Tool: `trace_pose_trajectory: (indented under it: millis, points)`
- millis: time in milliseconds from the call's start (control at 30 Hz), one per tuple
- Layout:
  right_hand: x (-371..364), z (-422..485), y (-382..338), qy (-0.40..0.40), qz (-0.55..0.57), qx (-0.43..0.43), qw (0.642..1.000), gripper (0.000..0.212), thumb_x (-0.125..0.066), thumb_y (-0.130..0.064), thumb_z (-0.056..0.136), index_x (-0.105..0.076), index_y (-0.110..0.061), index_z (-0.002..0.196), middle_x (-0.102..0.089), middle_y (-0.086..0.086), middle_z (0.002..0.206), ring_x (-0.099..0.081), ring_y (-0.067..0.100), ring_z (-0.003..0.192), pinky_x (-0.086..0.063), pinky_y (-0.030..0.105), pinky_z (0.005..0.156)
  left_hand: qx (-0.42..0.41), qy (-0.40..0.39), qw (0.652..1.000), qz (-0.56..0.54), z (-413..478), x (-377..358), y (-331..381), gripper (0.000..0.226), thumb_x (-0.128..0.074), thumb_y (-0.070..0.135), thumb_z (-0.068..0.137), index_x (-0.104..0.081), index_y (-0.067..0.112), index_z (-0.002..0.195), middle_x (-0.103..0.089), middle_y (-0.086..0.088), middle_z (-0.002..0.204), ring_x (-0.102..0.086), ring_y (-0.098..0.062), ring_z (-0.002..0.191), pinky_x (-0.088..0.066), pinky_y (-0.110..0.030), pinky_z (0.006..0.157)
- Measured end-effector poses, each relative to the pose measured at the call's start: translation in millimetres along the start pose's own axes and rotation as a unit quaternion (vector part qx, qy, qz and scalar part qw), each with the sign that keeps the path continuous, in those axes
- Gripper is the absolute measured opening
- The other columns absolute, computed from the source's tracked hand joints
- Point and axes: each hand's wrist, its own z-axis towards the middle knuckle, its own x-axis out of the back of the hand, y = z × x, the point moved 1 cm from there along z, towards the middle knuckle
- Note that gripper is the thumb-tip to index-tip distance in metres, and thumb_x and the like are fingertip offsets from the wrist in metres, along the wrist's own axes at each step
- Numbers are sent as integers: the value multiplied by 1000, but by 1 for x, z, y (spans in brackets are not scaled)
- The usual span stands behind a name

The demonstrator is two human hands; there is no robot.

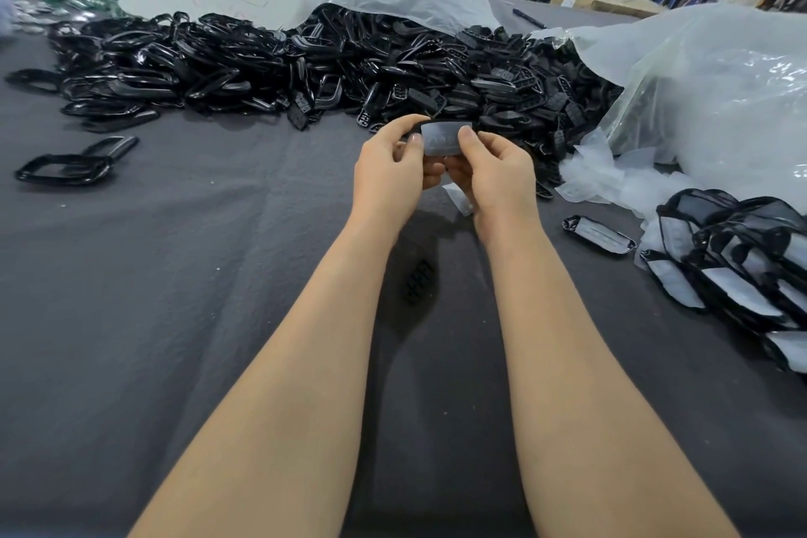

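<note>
Left hand (388, 170), right hand (498, 175) pinching shell (441, 140), axis sideways

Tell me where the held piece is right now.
Head view, centre: the piece is held above the cloth, pinched between the left hand and right hand, just in front of the pile of black parts.

held part (441, 138): grey-black | pile (279, 61): glossy black | cloth (174, 275): dark grey | bags (707, 100): translucent white
</note>
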Motion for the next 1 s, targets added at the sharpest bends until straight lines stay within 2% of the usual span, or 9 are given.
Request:
trace_pose_trajectory:
  millis: [100, 167, 267, 433, 567, 700, 867, 1000]
  points:
    - [-2, -1, 0, 19, -38, 29, 999, 15, -55, -15, 96, -62, -10, 84, -65, 6, 81, -63, 15, 73, -55, 27, 72, 1, 4, 1000, 1, -1, -1, 1, 19, -42, 16, 102, -59, 21, 107, -68, -4, 91, -65, -3, 63, -57, -20, 65]
    - [-3, -1, 0, 31, -49, 41, 997, 14, -55, -14, 95, -62, -7, 86, -64, 5, 78, -62, 13, 69, -55, 28, 71, -10, -4, 1000, 16, -2, -1, 0, 10, -51, 20, 99, -57, 23, 106, -69, -7, 90, -67, -4, 66, -56, -20, 66]
    - [-3, -2, 1, 36, -61, 40, 997, 16, -55, -16, 95, -62, -8, 83, -64, 2, 74, -61, 11, 65, -54, 32, 71, -16, -13, 998, 53, -2, -1, -2, 19, -60, 13, 94, -54, 24, 108, -70, -10, 96, -69, -13, 78, -59, -29, 76]
    - [-2, 1, 1, 7, -81, 26, 996, 13, -55, -16, 95, -62, -9, 88, -66, 4, 76, -63, 8, 61, -54, 25, 64, -11, 9, 999, 51, 0, 0, -2, 21, -57, 8, 94, -54, 25, 105, -68, -3, 88, -67, -6, 68, -59, -31, 78]
    - [0, 4, 2, -42, -116, 31, 992, 10, -53, -6, 95, -62, -3, 97, -69, 14, 87, -68, 21, 73, -59, 33, 75, -6, 22, 998, 58, 1, 1, -4, 22, -56, 8, 94, -54, 27, 104, -68, -7, 95, -68, -16, 80, -58, -36, 83]
    - [-2, 4, 2, -31, -132, 52, 989, 8, -55, -4, 94, -61, -7, 89, -68, 10, 79, -68, 23, 70, -59, 38, 76, -10, 22, 998, 60, 1, 1, -4, 22, -56, 9, 94, -55, 27, 106, -69, -9, 95, -70, -22, 85, -58, -36, 82]
    - [-2, 5, 4, -30, -120, 42, 991, 15, -54, -5, 94, -60, -14, 84, -70, 14, 84, -70, 28, 76, -59, 37, 76, -6, 18, 998, 53, 2, 1, -5, 23, -51, 9, 97, -56, 24, 114, -68, -13, 102, -69, -22, 88, -58, -27, 75]
    - [-3, 2, 3, -59, -118, 41, 990, 18, -51, -4, 95, -61, -16, 87, -70, 9, 86, -69, 18, 75, -57, 25, 69, -6, 29, 998, 56, 3, 2, -5, 23, -51, 8, 97, -56, 24, 113, -68, -12, 100, -69, -20, 85, -59, -29, 78]
